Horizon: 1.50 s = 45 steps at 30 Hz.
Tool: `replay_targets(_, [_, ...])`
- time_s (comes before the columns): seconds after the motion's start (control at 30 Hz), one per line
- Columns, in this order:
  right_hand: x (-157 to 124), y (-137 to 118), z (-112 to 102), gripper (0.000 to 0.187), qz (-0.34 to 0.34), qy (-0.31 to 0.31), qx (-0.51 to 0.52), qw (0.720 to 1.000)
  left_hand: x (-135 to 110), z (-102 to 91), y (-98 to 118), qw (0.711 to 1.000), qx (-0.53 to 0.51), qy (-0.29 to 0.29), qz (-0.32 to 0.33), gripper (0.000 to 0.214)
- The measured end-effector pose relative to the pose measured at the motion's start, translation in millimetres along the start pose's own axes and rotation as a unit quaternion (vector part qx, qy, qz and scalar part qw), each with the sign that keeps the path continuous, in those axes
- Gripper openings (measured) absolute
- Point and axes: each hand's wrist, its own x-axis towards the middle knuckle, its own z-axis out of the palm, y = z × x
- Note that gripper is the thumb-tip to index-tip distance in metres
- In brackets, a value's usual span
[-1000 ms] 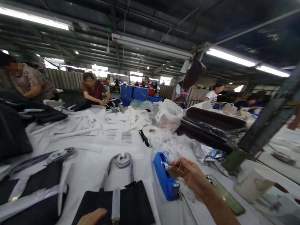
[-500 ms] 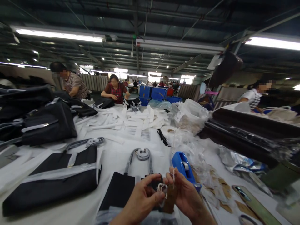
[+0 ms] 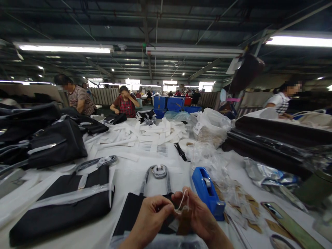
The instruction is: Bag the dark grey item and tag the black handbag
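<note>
My left hand [image 3: 152, 218] is closed in a pinch on a thin white string [image 3: 182, 203]. The same string loops up to my right hand [image 3: 201, 216], whose fingers are closed on it near its top. A brown hang tag [image 3: 184, 221] hangs from the string against my right palm. Both hands are above a black handbag [image 3: 129, 211], partly hidden by them, with a wrapped handle [image 3: 159, 171] lying beyond. Just right of my right hand stands a blue tape dispenser [image 3: 207, 192].
On the left lie another black bag [image 3: 67, 200] and a pile of black bags [image 3: 55, 143]. White strips [image 3: 155, 131] cover the table's far part. To the right are brown tags [image 3: 249, 204], a phone [image 3: 287, 221] and plastic-wrapped dark rolls [image 3: 272, 138]. Co-workers stand across the table.
The bunched string is now drawn out into an open loop between my hands. My left hand has moved slightly left, away from the right. A co-worker opposite has raised an arm to the head.
</note>
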Motion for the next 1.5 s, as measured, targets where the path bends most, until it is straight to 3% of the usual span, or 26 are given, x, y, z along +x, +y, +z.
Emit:
replay_targets(0.1, [-4.5, 2.7, -4.7, 0.039, -0.005, -0.067, -0.053, 0.996, 2.0, -3.3, 13.8, 0.998, 0.066, 0.015, 0.012, 0.028])
replay_targets(0.23, [-10.4, 10.9, -9.6, 0.079, 0.051, -0.149, -0.175, 0.972, 5.7, -7.2, 20.4, 0.994, 0.107, 0.005, 0.023, 0.027])
replay_targets(0.33, [-15.5, 15.0, -22.0, 0.086, 0.066, -0.111, -0.271, 0.954, 7.7, -13.5, 18.1, 0.995, 0.098, 0.004, 0.013, 0.03])
replay_targets(0.5, [-34.1, 9.3, -56.2, 0.076, 0.056, -0.003, -0.421, 0.905, 9.6, -28.5, -0.3, 0.994, 0.088, 0.057, 0.009, 0.032])
replay_targets(0.67, [-58.7, -5.0, -73.6, 0.075, 0.067, 0.008, -0.428, 0.901, 10.7, -24.9, -39.7, 0.999, 0.018, 0.014, -0.047, 0.025])
replay_targets(0.73, [-67.4, -11.5, -74.0, 0.074, 0.08, 0.024, -0.485, 0.871, 7.9, -15.3, -49.4, 0.998, -0.014, 0.01, -0.068, 0.021])
replay_targets(0.83, [-71.7, -16.0, -66.8, 0.06, 0.031, 0.081, -0.629, 0.773, -0.6, 5.0, -50.8, 0.998, 0.015, -0.017, -0.065, 0.015])
replay_targets(0.87, [-69.5, -14.3, -62.4, 0.057, 0.0, 0.085, -0.653, 0.752, -3.7, 12.1, -49.0, 0.997, 0.039, -0.036, -0.052, 0.012])
replay_targets(0.93, [-59.5, -4.6, -53.1, 0.06, -0.048, 0.055, -0.647, 0.759, -8.0, 23.5, -45.7, 0.996, 0.063, -0.058, -0.024, 0.011])
replay_targets(1.03, [-37.8, 21.3, -45.6, 0.054, -0.041, 0.003, -0.574, 0.818, -8.3, 25.7, -49.0, 0.999, 0.031, -0.011, -0.021, 0.011])
replay_targets(1.1, [-23.3, 37.8, -47.2, 0.047, -0.029, 0.02, -0.543, 0.839, -5.6, 14.0, -58.5, 0.998, 0.003, 0.034, -0.046, 0.01])
replay_targets(1.17, [-9.2, 47.5, -50.2, 0.046, -0.018, 0.049, -0.543, 0.838, -0.2, -7.1, -71.5, 0.996, 0.028, 0.052, -0.069, 0.012])
replay_targets(1.23, [5.8, 49.8, -50.2, 0.042, -0.016, 0.053, -0.592, 0.804, 11.2, -35.1, -84.7, 0.986, 0.131, 0.061, -0.083, 0.016])
replay_targets(1.37, [42.7, 45.8, -39.6, 0.034, -0.061, 0.048, -0.714, 0.696, 58.5, -93.0, -108.7, 0.932, 0.317, 0.124, -0.126, 0.03])
replay_targets(1.43, [61.8, 46.3, -34.7, 0.03, -0.057, 0.039, -0.726, 0.684, 86.2, -111.7, -121.3, 0.917, 0.336, 0.132, -0.167, 0.034])
replay_targets(1.5, [77.9, 49.3, -33.8, 0.028, -0.039, 0.015, -0.721, 0.692, 107.8, -120.2, -134.5, 0.906, 0.351, 0.115, -0.205, 0.032])
